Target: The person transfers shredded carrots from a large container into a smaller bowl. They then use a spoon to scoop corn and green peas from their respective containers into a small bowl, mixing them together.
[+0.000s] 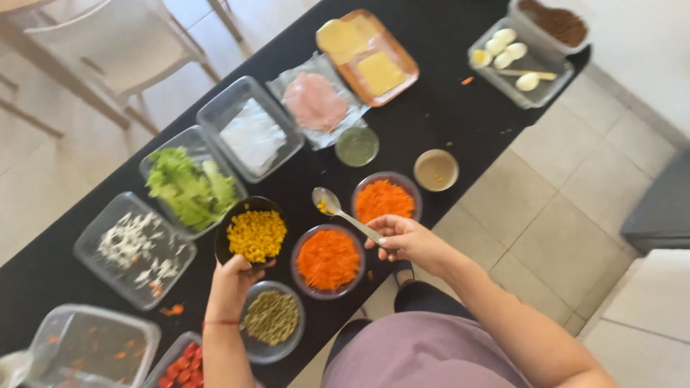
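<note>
**Two hands, one spoon, a counter full of bowls**

A person stood at a long black counter (445,122), seen from above, with both hands at work over the food. The left hand (231,284) was closed on the near rim of a dark bowl of corn (256,235), fingers curled under and thumb at the edge, the bowl held at or just above the counter. The right hand (406,239) pinched the handle of a metal spoon (343,212) between thumb and fingertips; the spoon's bowl pointed toward the corn and carried a few yellow kernels.

Two glass bowls of grated carrot sat just beside the right hand, one (328,259) near the counter's front edge and one (384,199) behind it. One glass bowl of green lentil-like grains (271,317) stood below the left hand. Two small cups of sauce, one green (356,145) and one tan (435,169), stood farther back.

Along the far side ran clear plastic trays: one of lettuce (188,185), one of chopped white onion (136,248), one of something white (251,134). One wrapper of pink sliced meat (315,102) lay beside one wooden tray holding two cheese slices (369,56). One tray at the far end held five peeled eggs (521,63), next to one tub of brown grounds (553,21). Chopped tomato (184,366) showed at the lower edge.
</note>
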